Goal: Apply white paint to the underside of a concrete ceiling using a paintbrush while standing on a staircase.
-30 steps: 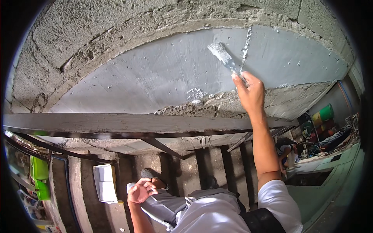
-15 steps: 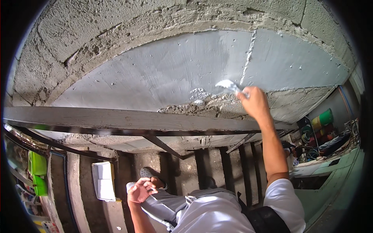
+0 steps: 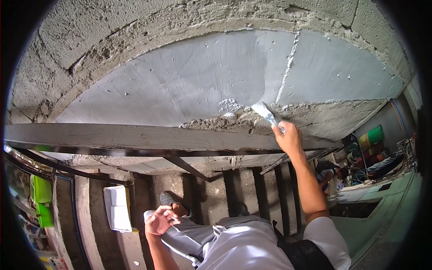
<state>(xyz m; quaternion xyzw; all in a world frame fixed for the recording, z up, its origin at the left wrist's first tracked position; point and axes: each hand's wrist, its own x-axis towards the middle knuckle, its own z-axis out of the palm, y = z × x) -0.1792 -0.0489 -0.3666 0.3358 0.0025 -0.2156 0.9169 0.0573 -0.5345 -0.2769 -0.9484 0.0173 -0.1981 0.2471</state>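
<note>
While I'm looking down over my own knees, my right hand is stretched up with its fingers wrapped tight round the handle of a paintbrush. The bristles are pressed on the lower edge of the smooth grey plastered patch, right where it meets the rough, crumbly cement strip and just beside a raised vertical ridge in the plaster. A little blob of lighter wet stuff sits just left of the bristles. My left hand is down low by my knee, fingers loosely curled and half open, holding nothing as far as I can see. It's hovering close to my grey shoe. A dark wooden beam runs across below the plastered patch. Further down there are concrete steps, a white block lying on them to my left, and green bins at the far left edge.
</note>
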